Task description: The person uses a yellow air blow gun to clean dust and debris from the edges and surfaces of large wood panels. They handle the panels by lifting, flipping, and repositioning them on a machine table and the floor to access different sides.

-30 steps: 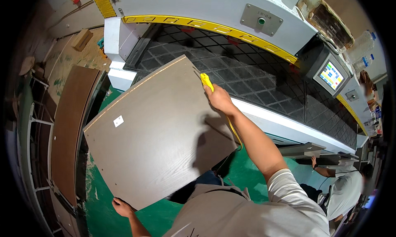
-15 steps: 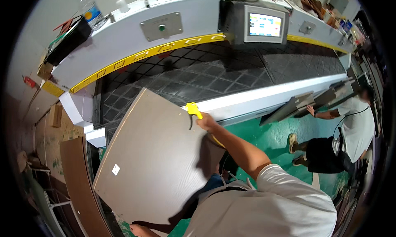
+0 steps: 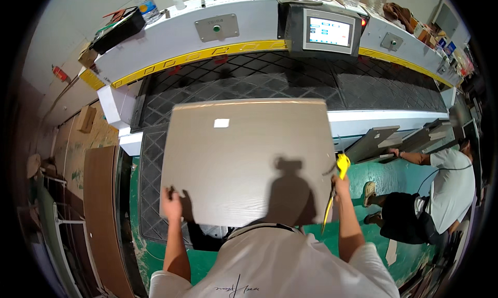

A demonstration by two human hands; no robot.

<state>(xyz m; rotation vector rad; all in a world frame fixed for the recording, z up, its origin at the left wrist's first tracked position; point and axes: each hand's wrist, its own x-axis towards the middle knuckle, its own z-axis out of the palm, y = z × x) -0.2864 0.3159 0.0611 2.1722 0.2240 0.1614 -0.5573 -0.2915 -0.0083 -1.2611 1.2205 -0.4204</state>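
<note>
A wide grey-brown wood-grain panel (image 3: 244, 158) with a white label (image 3: 221, 123) near its far left corner lies in front of me, partly over the black conveyor bed (image 3: 228, 85). My left hand (image 3: 172, 204) is closed at the panel's left edge; its fingertips are partly hard to make out. By the right edge, my right hand (image 3: 341, 188) is wrapped round a yellow air blow gun (image 3: 343, 165), nozzle toward the panel. A yellow hose (image 3: 327, 215) hangs below that hand. My shadow falls across the panel's near right part.
Beyond the bed runs a white machine housing (image 3: 264, 20) with a touchscreen (image 3: 329, 31). A co-worker (image 3: 448, 189) at right bends toward dark panels (image 3: 373, 142) leaning on the machine. A brown board (image 3: 100, 210) stands upright at left. Bottles and boxes sit on the housing.
The panel has turned clockwise, so its labelled edge now faces the machine. My left hand moved from the near corner to the left edge; my right hand moved right with the blow gun.
</note>
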